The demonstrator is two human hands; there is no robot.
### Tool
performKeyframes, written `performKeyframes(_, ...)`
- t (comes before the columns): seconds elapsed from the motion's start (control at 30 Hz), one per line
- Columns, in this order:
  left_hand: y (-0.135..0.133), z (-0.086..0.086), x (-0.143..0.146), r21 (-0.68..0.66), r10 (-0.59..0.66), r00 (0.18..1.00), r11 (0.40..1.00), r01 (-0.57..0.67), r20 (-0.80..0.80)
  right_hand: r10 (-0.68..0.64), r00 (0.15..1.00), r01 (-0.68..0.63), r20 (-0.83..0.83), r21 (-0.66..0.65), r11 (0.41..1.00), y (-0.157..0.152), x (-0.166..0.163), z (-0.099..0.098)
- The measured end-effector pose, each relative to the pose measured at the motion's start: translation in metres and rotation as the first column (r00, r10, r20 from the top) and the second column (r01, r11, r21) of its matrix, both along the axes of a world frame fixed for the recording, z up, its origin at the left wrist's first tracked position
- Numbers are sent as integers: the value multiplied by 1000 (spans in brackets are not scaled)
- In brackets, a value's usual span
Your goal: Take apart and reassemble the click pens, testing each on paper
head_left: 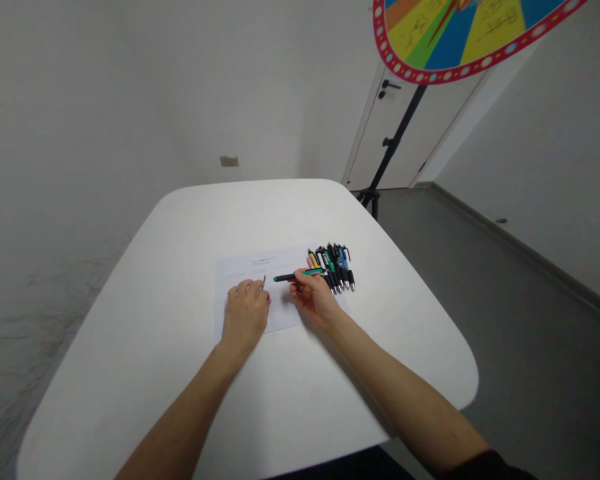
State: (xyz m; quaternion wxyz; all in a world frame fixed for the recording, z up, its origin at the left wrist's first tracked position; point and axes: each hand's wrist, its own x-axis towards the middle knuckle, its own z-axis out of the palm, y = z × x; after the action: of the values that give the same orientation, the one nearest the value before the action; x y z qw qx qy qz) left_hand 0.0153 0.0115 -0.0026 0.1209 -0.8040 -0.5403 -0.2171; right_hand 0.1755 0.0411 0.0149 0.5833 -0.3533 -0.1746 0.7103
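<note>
A white sheet of paper (245, 270) with faint printed text lies on the white table (190, 227). My right hand (314, 297) rests on the sheet, fingers closed on a green and black pen (300, 274) that points left. My left hand (246, 313) sits on the paper in a loose fist, pinching a thin dark part, perhaps a pen refill (264, 282), that sticks up from the fingers. A row of several pens (336, 265) in black, yellow, green and blue lies just right of my right hand.
The rounded table edge runs close on the right over grey floor (505, 320). A colourful prize wheel (460, 33) on a black tripod stand (390, 157) rises behind the table, in front of a white door (405, 133). White wall on the left.
</note>
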Motion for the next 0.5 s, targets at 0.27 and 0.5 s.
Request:
performKeyframes(0.27, -2, 9, -11, 102, -54, 975, 994, 32, 214, -19, 997, 15, -81, -52, 999, 3, 3, -6)
performKeyframes(0.5, -7, 20, -13, 188, -94, 958, 981, 44, 271, 40, 999, -39, 19, -51, 998, 0, -1, -6)
